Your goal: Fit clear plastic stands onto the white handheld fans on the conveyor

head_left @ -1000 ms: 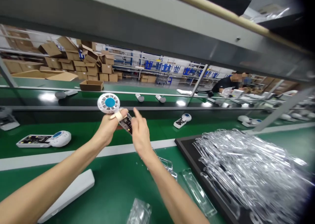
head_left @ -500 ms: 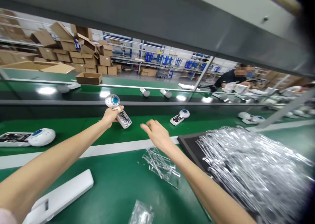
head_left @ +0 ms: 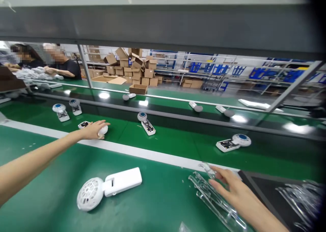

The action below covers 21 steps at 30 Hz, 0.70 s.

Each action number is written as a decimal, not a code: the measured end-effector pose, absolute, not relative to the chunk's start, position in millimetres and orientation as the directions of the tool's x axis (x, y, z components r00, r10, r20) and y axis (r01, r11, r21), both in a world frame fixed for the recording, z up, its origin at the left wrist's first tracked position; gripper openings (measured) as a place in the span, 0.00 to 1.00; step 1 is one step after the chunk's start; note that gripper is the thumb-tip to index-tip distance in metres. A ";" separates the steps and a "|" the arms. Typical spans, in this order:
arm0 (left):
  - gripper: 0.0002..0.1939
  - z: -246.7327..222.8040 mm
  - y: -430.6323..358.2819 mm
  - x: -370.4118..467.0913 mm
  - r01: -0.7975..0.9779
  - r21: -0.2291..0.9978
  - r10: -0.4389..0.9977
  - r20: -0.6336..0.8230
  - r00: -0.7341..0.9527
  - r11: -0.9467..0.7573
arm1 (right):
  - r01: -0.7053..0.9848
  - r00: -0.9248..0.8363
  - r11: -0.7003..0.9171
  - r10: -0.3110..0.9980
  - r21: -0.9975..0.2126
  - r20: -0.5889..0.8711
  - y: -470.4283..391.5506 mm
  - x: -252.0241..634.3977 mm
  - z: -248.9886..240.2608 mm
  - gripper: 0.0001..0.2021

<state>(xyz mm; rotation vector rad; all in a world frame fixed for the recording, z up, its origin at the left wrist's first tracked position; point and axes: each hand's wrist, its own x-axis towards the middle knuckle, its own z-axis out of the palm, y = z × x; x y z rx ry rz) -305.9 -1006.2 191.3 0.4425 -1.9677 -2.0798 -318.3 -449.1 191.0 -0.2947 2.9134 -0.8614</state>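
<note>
My left hand (head_left: 94, 130) is closed over a white handheld fan (head_left: 103, 130) on the dark green belt; its open handle, with a circuit board showing, sticks out to the left. My right hand (head_left: 233, 188) is low at the right. Its thumb and fingers pinch a clear plastic strip (head_left: 208, 170) above a loose pile of similar clear plastic strips (head_left: 210, 194). Between my arms, a whole white handheld fan (head_left: 90, 194) lies on the green bench. Farther along the belt rest an open-handled fan (head_left: 147, 126) and another fan (head_left: 240, 140) with a blue centre.
A black tray (head_left: 265, 188) with many clear strips stands at the right. Two more fans (head_left: 59, 108) lie on the belt at the left. A grey beam (head_left: 163, 28) crosses overhead. Two people work at the far left, and cardboard boxes (head_left: 137, 69) are stacked behind.
The view has turned left. My left hand has let go of one fan, which now lies on the belt, and grasps another farther left. My right hand has come back to the clear strips.
</note>
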 end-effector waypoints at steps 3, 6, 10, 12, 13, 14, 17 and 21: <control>0.18 184.6 -1005.9 -310.9 0.046 0.988 -0.408 -0.017 -0.913 -0.145 | -0.109 -0.976 0.719 -0.209 -0.687 -0.063 -452.5 -308.9 216.6 0.26; 0.17 205.0 -995.8 -321.5 0.172 0.958 -0.452 0.051 -0.891 -0.231 | -0.051 -0.967 0.576 -0.234 -0.816 -0.104 -469.7 -294.1 237.3 0.25; 0.21 257.1 -955.4 -331.4 0.303 0.903 -0.419 0.159 -0.894 -0.304 | 0.025 -0.977 0.204 -0.201 -0.979 -0.067 -517.4 -291.4 249.5 0.20; 0.21 281.4 -915.1 -333.1 0.337 0.816 -0.355 0.175 -0.919 -0.470 | 0.098 -0.972 -0.074 -0.219 -0.992 -0.080 -547.5 -298.1 249.5 0.20; 0.22 291.3 -891.2 -333.0 0.327 0.756 -0.311 0.171 -0.935 -0.568 | 0.154 -0.964 -0.188 -0.244 -0.970 -0.106 -561.9 -301.5 248.7 0.21; 0.23 299.6 -866.3 -332.4 0.289 0.712 -0.253 0.160 -0.954 -0.640 | 0.222 -0.949 -0.271 -0.282 -0.937 -0.144 -574.9 -304.1 247.7 0.21; 0.30 315.1 -799.1 -331.3 0.109 0.655 0.003 0.168 -0.986 -0.748 | 0.411 -0.851 -0.368 -0.482 -0.834 -0.207 -598.6 -303.9 246.5 0.25; 0.32 321.5 -751.1 -336.5 -0.017 0.629 0.193 0.212 -0.958 -0.777 | 0.369 -0.813 -0.446 -0.580 -0.816 -0.051 -593.9 -295.7 253.3 0.27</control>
